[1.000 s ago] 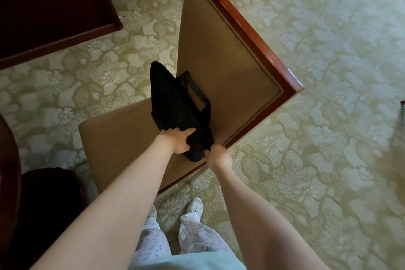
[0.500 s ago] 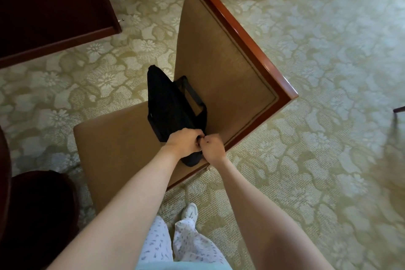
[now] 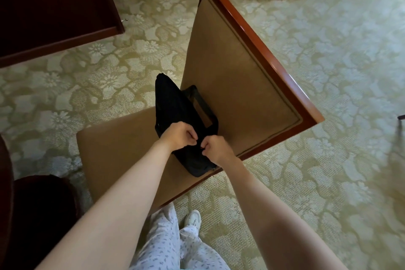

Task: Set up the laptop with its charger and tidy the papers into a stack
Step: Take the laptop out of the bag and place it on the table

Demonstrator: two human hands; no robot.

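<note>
A black laptop bag (image 3: 173, 105) with a carry handle stands upright on the tan seat of a chair (image 3: 114, 149), leaning against the padded backrest. My left hand (image 3: 180, 135) grips the bag's top edge with curled fingers. My right hand (image 3: 215, 149) sits right beside it, pinching something small at the same edge, possibly a zipper pull. The two hands almost touch. No laptop, charger or papers show in this view; the bag's inside is hidden.
The chair has a red-brown wooden frame (image 3: 263, 50) and stands on a green floral carpet (image 3: 328, 72). Dark wooden furniture (image 3: 54, 6) fills the upper left, and a dark rounded object (image 3: 32, 215) sits at the lower left. My legs and white shoes are below.
My right hand moved from the bag's lower corner up to its top edge beside my left hand. Both hands now pinch close together there. The view has shifted slightly.
</note>
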